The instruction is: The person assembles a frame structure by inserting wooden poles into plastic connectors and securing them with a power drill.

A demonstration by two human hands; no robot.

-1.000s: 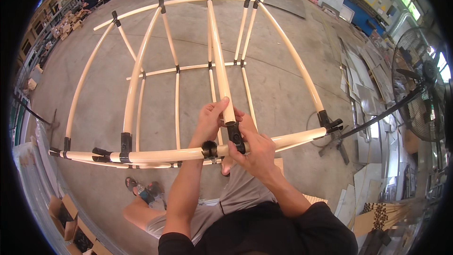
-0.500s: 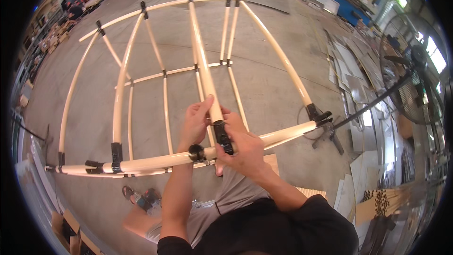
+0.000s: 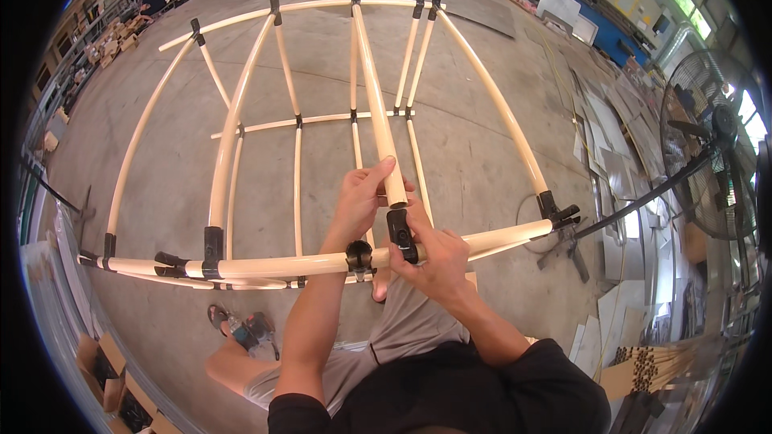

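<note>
Several cream tubes make up a wide frame (image 3: 494, 104) on the concrete floor (image 3: 458, 153). Along its near edge the near rail (image 3: 265, 267) crosses close to the person, bowed in this view. Floor shows through the broad gaps on either side of the middle tube (image 3: 375, 96), and runs on past the frame's right corner to a fan (image 3: 708, 145) and flat sheets (image 3: 615, 169). Around the hands the room is tight: the two nearly meet, and the left forearm (image 3: 318, 345) passes beneath the near rail.

The middle tube lies between the frame's far and near edges. Its long axis runs away from the person, slanting slightly left, and its open end points back toward them. The left hand (image 3: 360, 197) grips it near that end, thumb along the top. The right hand (image 3: 438, 255) has its fingers closed on a black joint (image 3: 400, 233) at the near rail; the tube's end sits right by the joint's upper end, and whether they touch I cannot tell.

The tube is smooth, straight and glossy, with a pale streak of light and a dark hollow mouth. Left of the joint, a black clamp (image 3: 359, 255) gapes on the rail.
</note>
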